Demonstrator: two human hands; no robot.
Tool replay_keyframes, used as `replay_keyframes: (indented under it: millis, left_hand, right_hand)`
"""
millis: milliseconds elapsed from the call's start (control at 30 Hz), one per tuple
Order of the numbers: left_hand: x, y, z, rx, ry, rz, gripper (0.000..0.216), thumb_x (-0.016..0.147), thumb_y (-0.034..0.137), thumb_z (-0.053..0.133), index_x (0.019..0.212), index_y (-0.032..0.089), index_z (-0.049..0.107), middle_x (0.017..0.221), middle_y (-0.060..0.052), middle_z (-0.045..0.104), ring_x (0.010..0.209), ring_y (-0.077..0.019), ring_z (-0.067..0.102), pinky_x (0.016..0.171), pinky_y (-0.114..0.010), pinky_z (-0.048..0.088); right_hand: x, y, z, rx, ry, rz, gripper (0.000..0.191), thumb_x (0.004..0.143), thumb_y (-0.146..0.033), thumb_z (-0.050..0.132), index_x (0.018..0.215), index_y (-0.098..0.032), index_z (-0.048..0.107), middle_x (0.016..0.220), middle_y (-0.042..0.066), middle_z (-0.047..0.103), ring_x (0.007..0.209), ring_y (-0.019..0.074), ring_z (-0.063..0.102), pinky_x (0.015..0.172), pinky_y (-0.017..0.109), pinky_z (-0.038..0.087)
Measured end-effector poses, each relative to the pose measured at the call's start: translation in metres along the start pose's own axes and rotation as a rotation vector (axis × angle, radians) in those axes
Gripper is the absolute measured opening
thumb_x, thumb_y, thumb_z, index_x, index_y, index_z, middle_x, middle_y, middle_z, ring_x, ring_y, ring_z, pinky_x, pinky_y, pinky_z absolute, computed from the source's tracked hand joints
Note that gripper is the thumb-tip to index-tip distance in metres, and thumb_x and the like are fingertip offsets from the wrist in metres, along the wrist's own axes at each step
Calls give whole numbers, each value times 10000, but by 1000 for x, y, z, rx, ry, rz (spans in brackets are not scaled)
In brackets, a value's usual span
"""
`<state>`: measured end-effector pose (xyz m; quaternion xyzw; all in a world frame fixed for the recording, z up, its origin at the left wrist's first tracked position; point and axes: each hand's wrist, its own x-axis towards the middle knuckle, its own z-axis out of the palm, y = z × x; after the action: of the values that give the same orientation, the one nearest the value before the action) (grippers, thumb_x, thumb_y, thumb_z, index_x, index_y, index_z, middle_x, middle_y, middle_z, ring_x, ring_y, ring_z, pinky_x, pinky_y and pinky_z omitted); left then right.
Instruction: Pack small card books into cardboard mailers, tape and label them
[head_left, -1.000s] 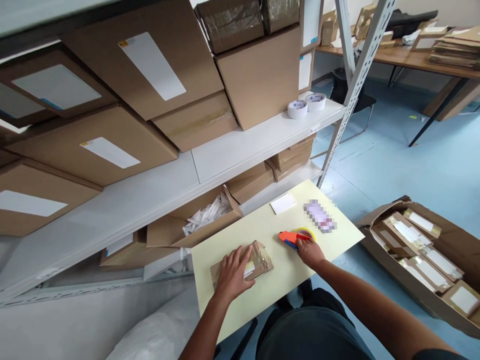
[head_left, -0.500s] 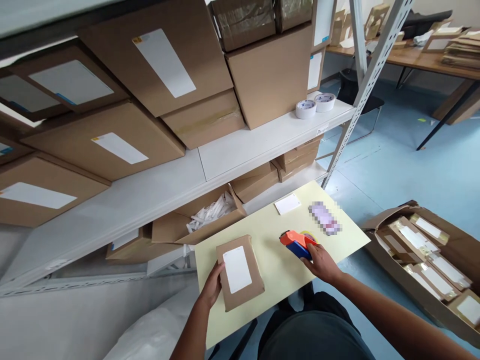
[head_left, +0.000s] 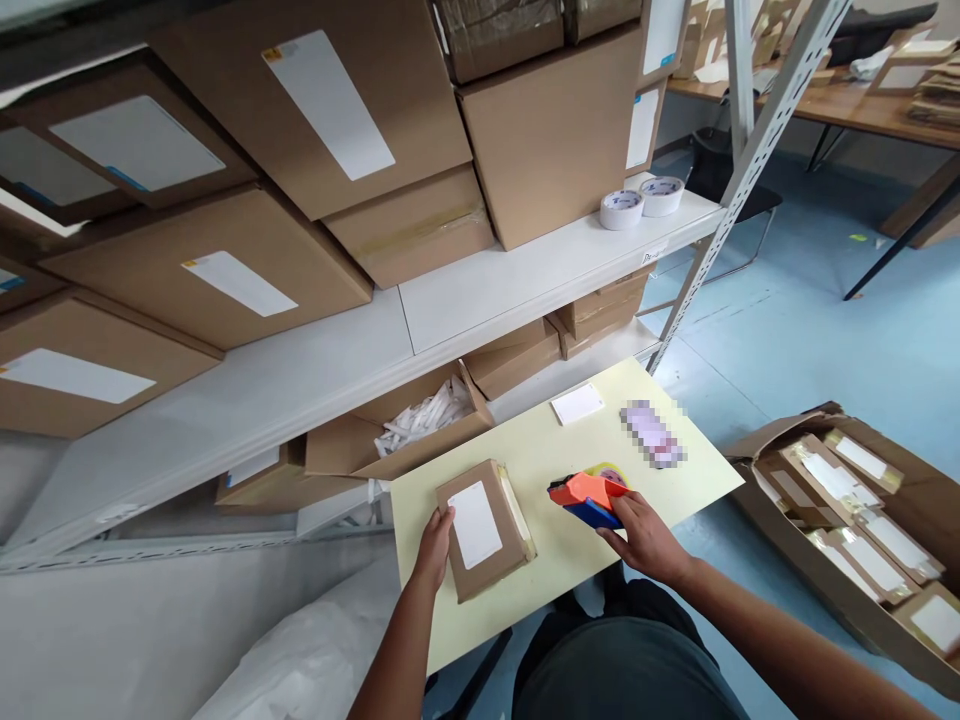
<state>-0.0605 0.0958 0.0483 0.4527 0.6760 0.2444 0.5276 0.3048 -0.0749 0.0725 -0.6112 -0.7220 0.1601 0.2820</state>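
Where leftmost, box (head_left: 487,535) between left fingers (head_left: 444,520)

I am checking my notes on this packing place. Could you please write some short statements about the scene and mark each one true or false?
1. The left hand is at the edge of the labelled cardboard box. True.
2. Two pale tape rolls stand on the cream tabletop. False: the two pale tape rolls are on the grey shelf.
3. The right hand holds an orange and blue tape dispenser. True.
4. The big open carton on the floor holds loose white strips. False: it holds small boxes with white labels.
5. The white card lies apart from both hands. True.
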Motion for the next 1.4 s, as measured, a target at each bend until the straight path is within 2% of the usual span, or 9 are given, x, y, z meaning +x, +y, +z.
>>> replay_keyframes:
  millis: [133, 233, 367, 433, 600, 867, 1033, 1167, 1400]
  left_hand:
    - [-4, 27, 11, 186, 138, 64, 552, 864, 486, 593, 1298, 146, 577, 1375, -182, 618, 1350, -342, 524, 1123, -493, 417]
    - [-24, 59, 30, 324, 190, 289, 573, 891, 433, 586, 1411, 205, 512, 1510, -142, 504, 1438, -316, 414, 1201, -485, 316]
    - [-61, 92, 71, 269, -272, 502, 453, 936, 458, 572, 1340, 256, 605, 1335, -102, 653, 1307, -286, 553, 1123, -439, 428]
    - [-73, 101, 89, 240, -386, 508, 393, 941, 465, 592, 1263, 250, 656, 1282, -113, 676, 1235, -270, 600, 1070, -423, 474]
    - [-83, 109, 110, 236, -479, 474, 389, 929, 515, 614, 1127, 193, 704, 1142, -82, 723, 1045, -238, 674, 938, -412, 536]
    - [-94, 101, 106, 191, -619, 283, 430, 852, 577, 652, 994, 185, 759, 897, -83, 766, 907, -235, 694, 819, -327, 540]
    - [-94, 92, 106, 289, -463, 273, 377, 843, 549, 644, 879, 192, 760, 836, -56, 762, 786, -202, 688, 729, -285, 527]
    - [-96, 89, 107, 426, -319, 362, 297, 902, 456, 551, 847, 221, 724, 817, -23, 755, 762, -180, 684, 702, -263, 502]
    - [-70, 89, 102, 632, -156, 397, 266, 931, 408, 500, 879, 251, 709, 810, 6, 753, 730, -162, 673, 684, -247, 470]
  right_hand:
    - [-3, 0, -4, 1, 67, -29, 272, 1003, -374, 486, 1207, -195, 514, 1010, 134, 659, 990, 298, 631, 890, 470, 522]
    - [-5, 0, -7, 6, 132, -88, 222, 989, -335, 525, 1160, -195, 508, 942, 109, 654, 905, 275, 628, 852, 459, 530]
    - [-6, -3, -11, 9, 147, -142, 224, 978, -291, 539, 1173, -190, 498, 922, 104, 656, 874, 269, 617, 831, 453, 532]
    - [-7, -4, -12, 20, 142, -148, 248, 977, -285, 535, 1200, -187, 494, 916, 101, 653, 855, 264, 613, 823, 453, 533]
    - [-12, -8, -9, 82, 117, -145, 287, 974, -301, 539, 1234, -185, 500, 927, 103, 647, 910, 276, 609, 849, 461, 524]
    - [-36, -27, 4, 313, -110, 56, 301, 967, -345, 550, 1220, -184, 526, 1086, 143, 668, 1005, 281, 596, 895, 426, 500]
    - [-39, -40, 11, 460, -301, 248, 406, 925, -388, 581, 1275, -186, 540, 1187, 159, 659, 1076, 301, 592, 944, 432, 470]
    - [-29, -50, 12, 581, -375, 421, 551, 851, -370, 624, 1354, -179, 506, 1103, 126, 685, 961, 276, 620, 870, 388, 472]
    - [-25, -44, 27, 765, -318, 531, 229, 779, -302, 619, 974, -183, 612, 806, -5, 634, 695, 148, 537, 640, 259, 397]
